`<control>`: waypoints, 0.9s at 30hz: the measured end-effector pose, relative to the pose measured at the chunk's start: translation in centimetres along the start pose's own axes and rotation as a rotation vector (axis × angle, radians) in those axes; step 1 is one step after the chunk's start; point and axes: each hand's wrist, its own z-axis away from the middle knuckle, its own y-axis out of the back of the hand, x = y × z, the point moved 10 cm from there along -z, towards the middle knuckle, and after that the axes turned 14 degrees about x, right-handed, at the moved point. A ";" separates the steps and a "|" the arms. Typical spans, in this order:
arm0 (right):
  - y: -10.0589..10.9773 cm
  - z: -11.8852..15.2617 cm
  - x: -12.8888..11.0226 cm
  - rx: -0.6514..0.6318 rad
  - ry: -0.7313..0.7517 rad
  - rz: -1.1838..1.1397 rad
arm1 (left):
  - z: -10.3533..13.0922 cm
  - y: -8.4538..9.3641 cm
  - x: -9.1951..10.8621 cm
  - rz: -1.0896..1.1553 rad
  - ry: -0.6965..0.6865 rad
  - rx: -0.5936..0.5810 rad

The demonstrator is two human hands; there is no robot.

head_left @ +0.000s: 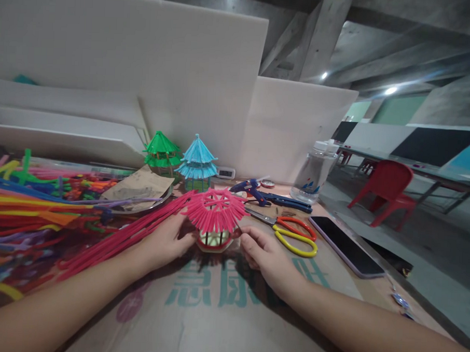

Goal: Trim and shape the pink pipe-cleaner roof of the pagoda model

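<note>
A small model pavilion (pixel 217 210) with a pink pipe-cleaner roof sits before me, held between both hands over the printed cardboard. My left hand (pixel 174 239) grips its left side, the thumb against the base and the other fingers partly hidden behind it. On the opposite side, my right hand (pixel 258 251) has its fingers curled, with thumb and index finger pinching the right edge. Under the roof, dark posts rise from a red-rimmed base. Long pink pipe cleaners (pixel 129 239) run beside and beneath my left forearm.
Behind stand a green pavilion (pixel 161 153) and a blue pavilion (pixel 197 161). Scissors (pixel 294 240), a glue gun (pixel 252 189), pliers (pixel 290 202), a phone (pixel 346 246) and a water bottle (pixel 315 171) lie or stand rightward. Colourful pipe cleaners (pixel 31 208) crowd the left.
</note>
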 end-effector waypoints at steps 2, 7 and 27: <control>-0.2 0.0 0.0 -0.012 -0.002 -0.006 | 0.1 -0.4 0.3 0.030 -0.012 -0.031; -0.6 0.2 0.1 -0.044 0.003 0.009 | 0.0 -1.1 1.2 0.049 -0.052 -0.075; -1.1 1.0 -0.4 -0.079 0.030 0.098 | 0.5 -0.9 0.9 -0.096 -0.035 -0.023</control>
